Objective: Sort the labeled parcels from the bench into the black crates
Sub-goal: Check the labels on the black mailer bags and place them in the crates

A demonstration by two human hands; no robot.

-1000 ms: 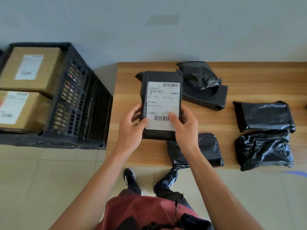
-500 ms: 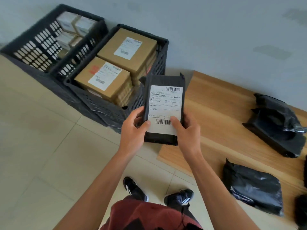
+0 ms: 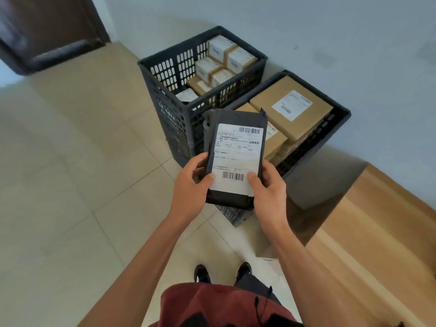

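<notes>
A flat black parcel (image 3: 236,119) with a white barcode label faces me, held in the air in front of the crates. My left hand (image 3: 191,185) grips its lower left edge, thumb on the label. My right hand (image 3: 269,187) grips the lower right edge, thumb also on the label. Behind it stand two black crates on the floor: the far black crate (image 3: 162,74) holds several small white-labelled boxes, and the near black crate (image 3: 339,119) holds large brown cardboard boxes (image 3: 264,100) with labels. The parcel hides part of the near crate.
The wooden bench (image 3: 377,232) runs along the right, its end next to the near crate. A pale wall (image 3: 330,31) stands behind the crates. A dark door (image 3: 47,31) is at the top left. Beige tiled floor (image 3: 70,185) spreads left; my shoes show below.
My view has swung left from the bench toward the crates, carrying the parcel with both hands. The other black parcels on the bench have left the view. The grip is unchanged.
</notes>
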